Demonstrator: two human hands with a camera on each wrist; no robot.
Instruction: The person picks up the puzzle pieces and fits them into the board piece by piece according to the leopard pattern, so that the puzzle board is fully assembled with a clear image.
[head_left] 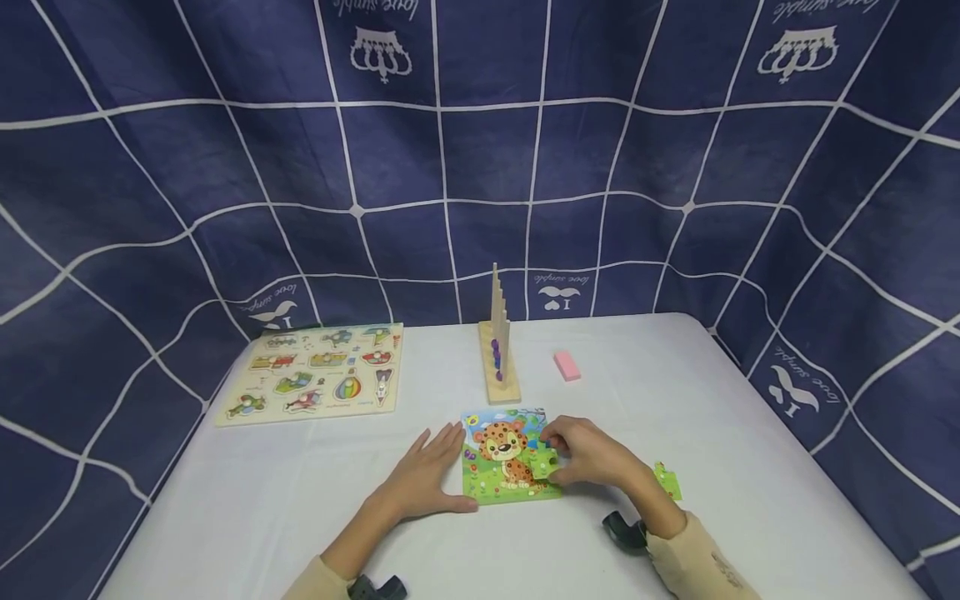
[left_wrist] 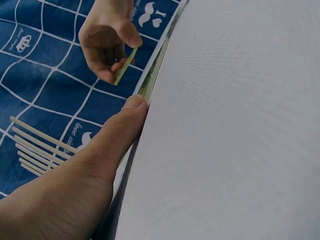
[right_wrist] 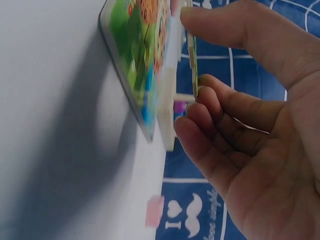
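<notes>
A square jigsaw puzzle [head_left: 491,493] with a cartoon leopard on grass lies on the white table. My left hand [head_left: 426,477] rests at its left edge, fingers and thumb spread; in the left wrist view the thumb [left_wrist: 112,137] touches the puzzle's side. Over the puzzle's right part, my right hand [head_left: 588,454] pinches a green jigsaw piece [head_left: 543,463] between thumb and fingers. The right wrist view shows that piece [right_wrist: 194,65] edge-on, raised above the puzzle [right_wrist: 132,55]. A second green piece [head_left: 667,482] lies to the right, beside my right forearm.
Behind the puzzle stands a wooden base with upright pegs [head_left: 498,325] and purple and blue beads. A pink block [head_left: 567,366] lies to its right. At the back left is a wooden vehicle puzzle board [head_left: 281,383]. A blue checked curtain [head_left: 487,150] hangs behind the table.
</notes>
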